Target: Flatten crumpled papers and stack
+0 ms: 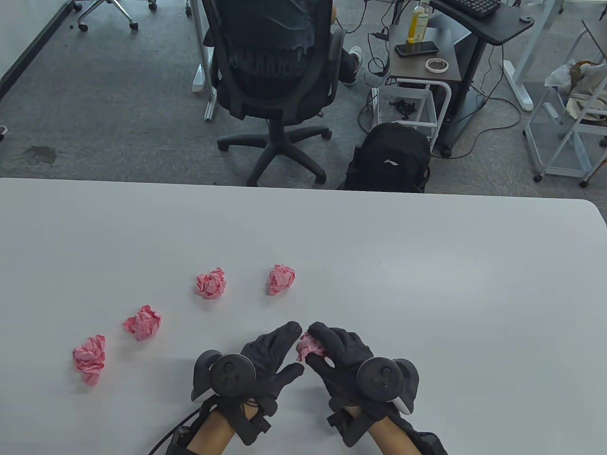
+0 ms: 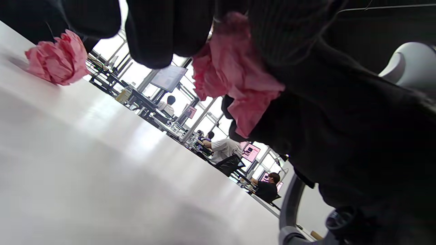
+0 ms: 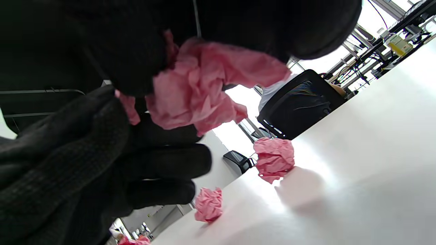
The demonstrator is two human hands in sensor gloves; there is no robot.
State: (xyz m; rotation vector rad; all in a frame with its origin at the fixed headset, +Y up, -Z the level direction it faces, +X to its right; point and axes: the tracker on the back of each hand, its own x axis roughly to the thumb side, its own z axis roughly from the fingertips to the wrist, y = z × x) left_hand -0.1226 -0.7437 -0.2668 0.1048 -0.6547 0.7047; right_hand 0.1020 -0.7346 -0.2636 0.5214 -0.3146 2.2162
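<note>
Crumpled pink paper ball [image 1: 309, 347] is held just above the white table [image 1: 427, 284], near its front edge, between both hands. Right hand [image 1: 348, 358] has fingers and thumb curled round it, pinching it; the right wrist view shows the wad [image 3: 201, 92] clamped under the fingertips. Left hand [image 1: 268, 358]: fingers fairly straight, tips reaching the ball's left side; the left wrist view shows pink paper [image 2: 235, 81] right against them, but can't tell if it actually pinches or only touches.

Four more pink balls lie loose on the table, well apart, in a line running left: one [image 1: 281, 278], next [image 1: 211, 283], next [image 1: 142, 323], last [image 1: 89, 358]. No flattened sheet or stack visible, so the task looks barely begun.

Handling, judged: very light, soft, thin paper, holds creases, tears easily if yanked. Best to find a loose outer edge or corner with each hand, pull apart gently, then press flat on the table with open palms.
</note>
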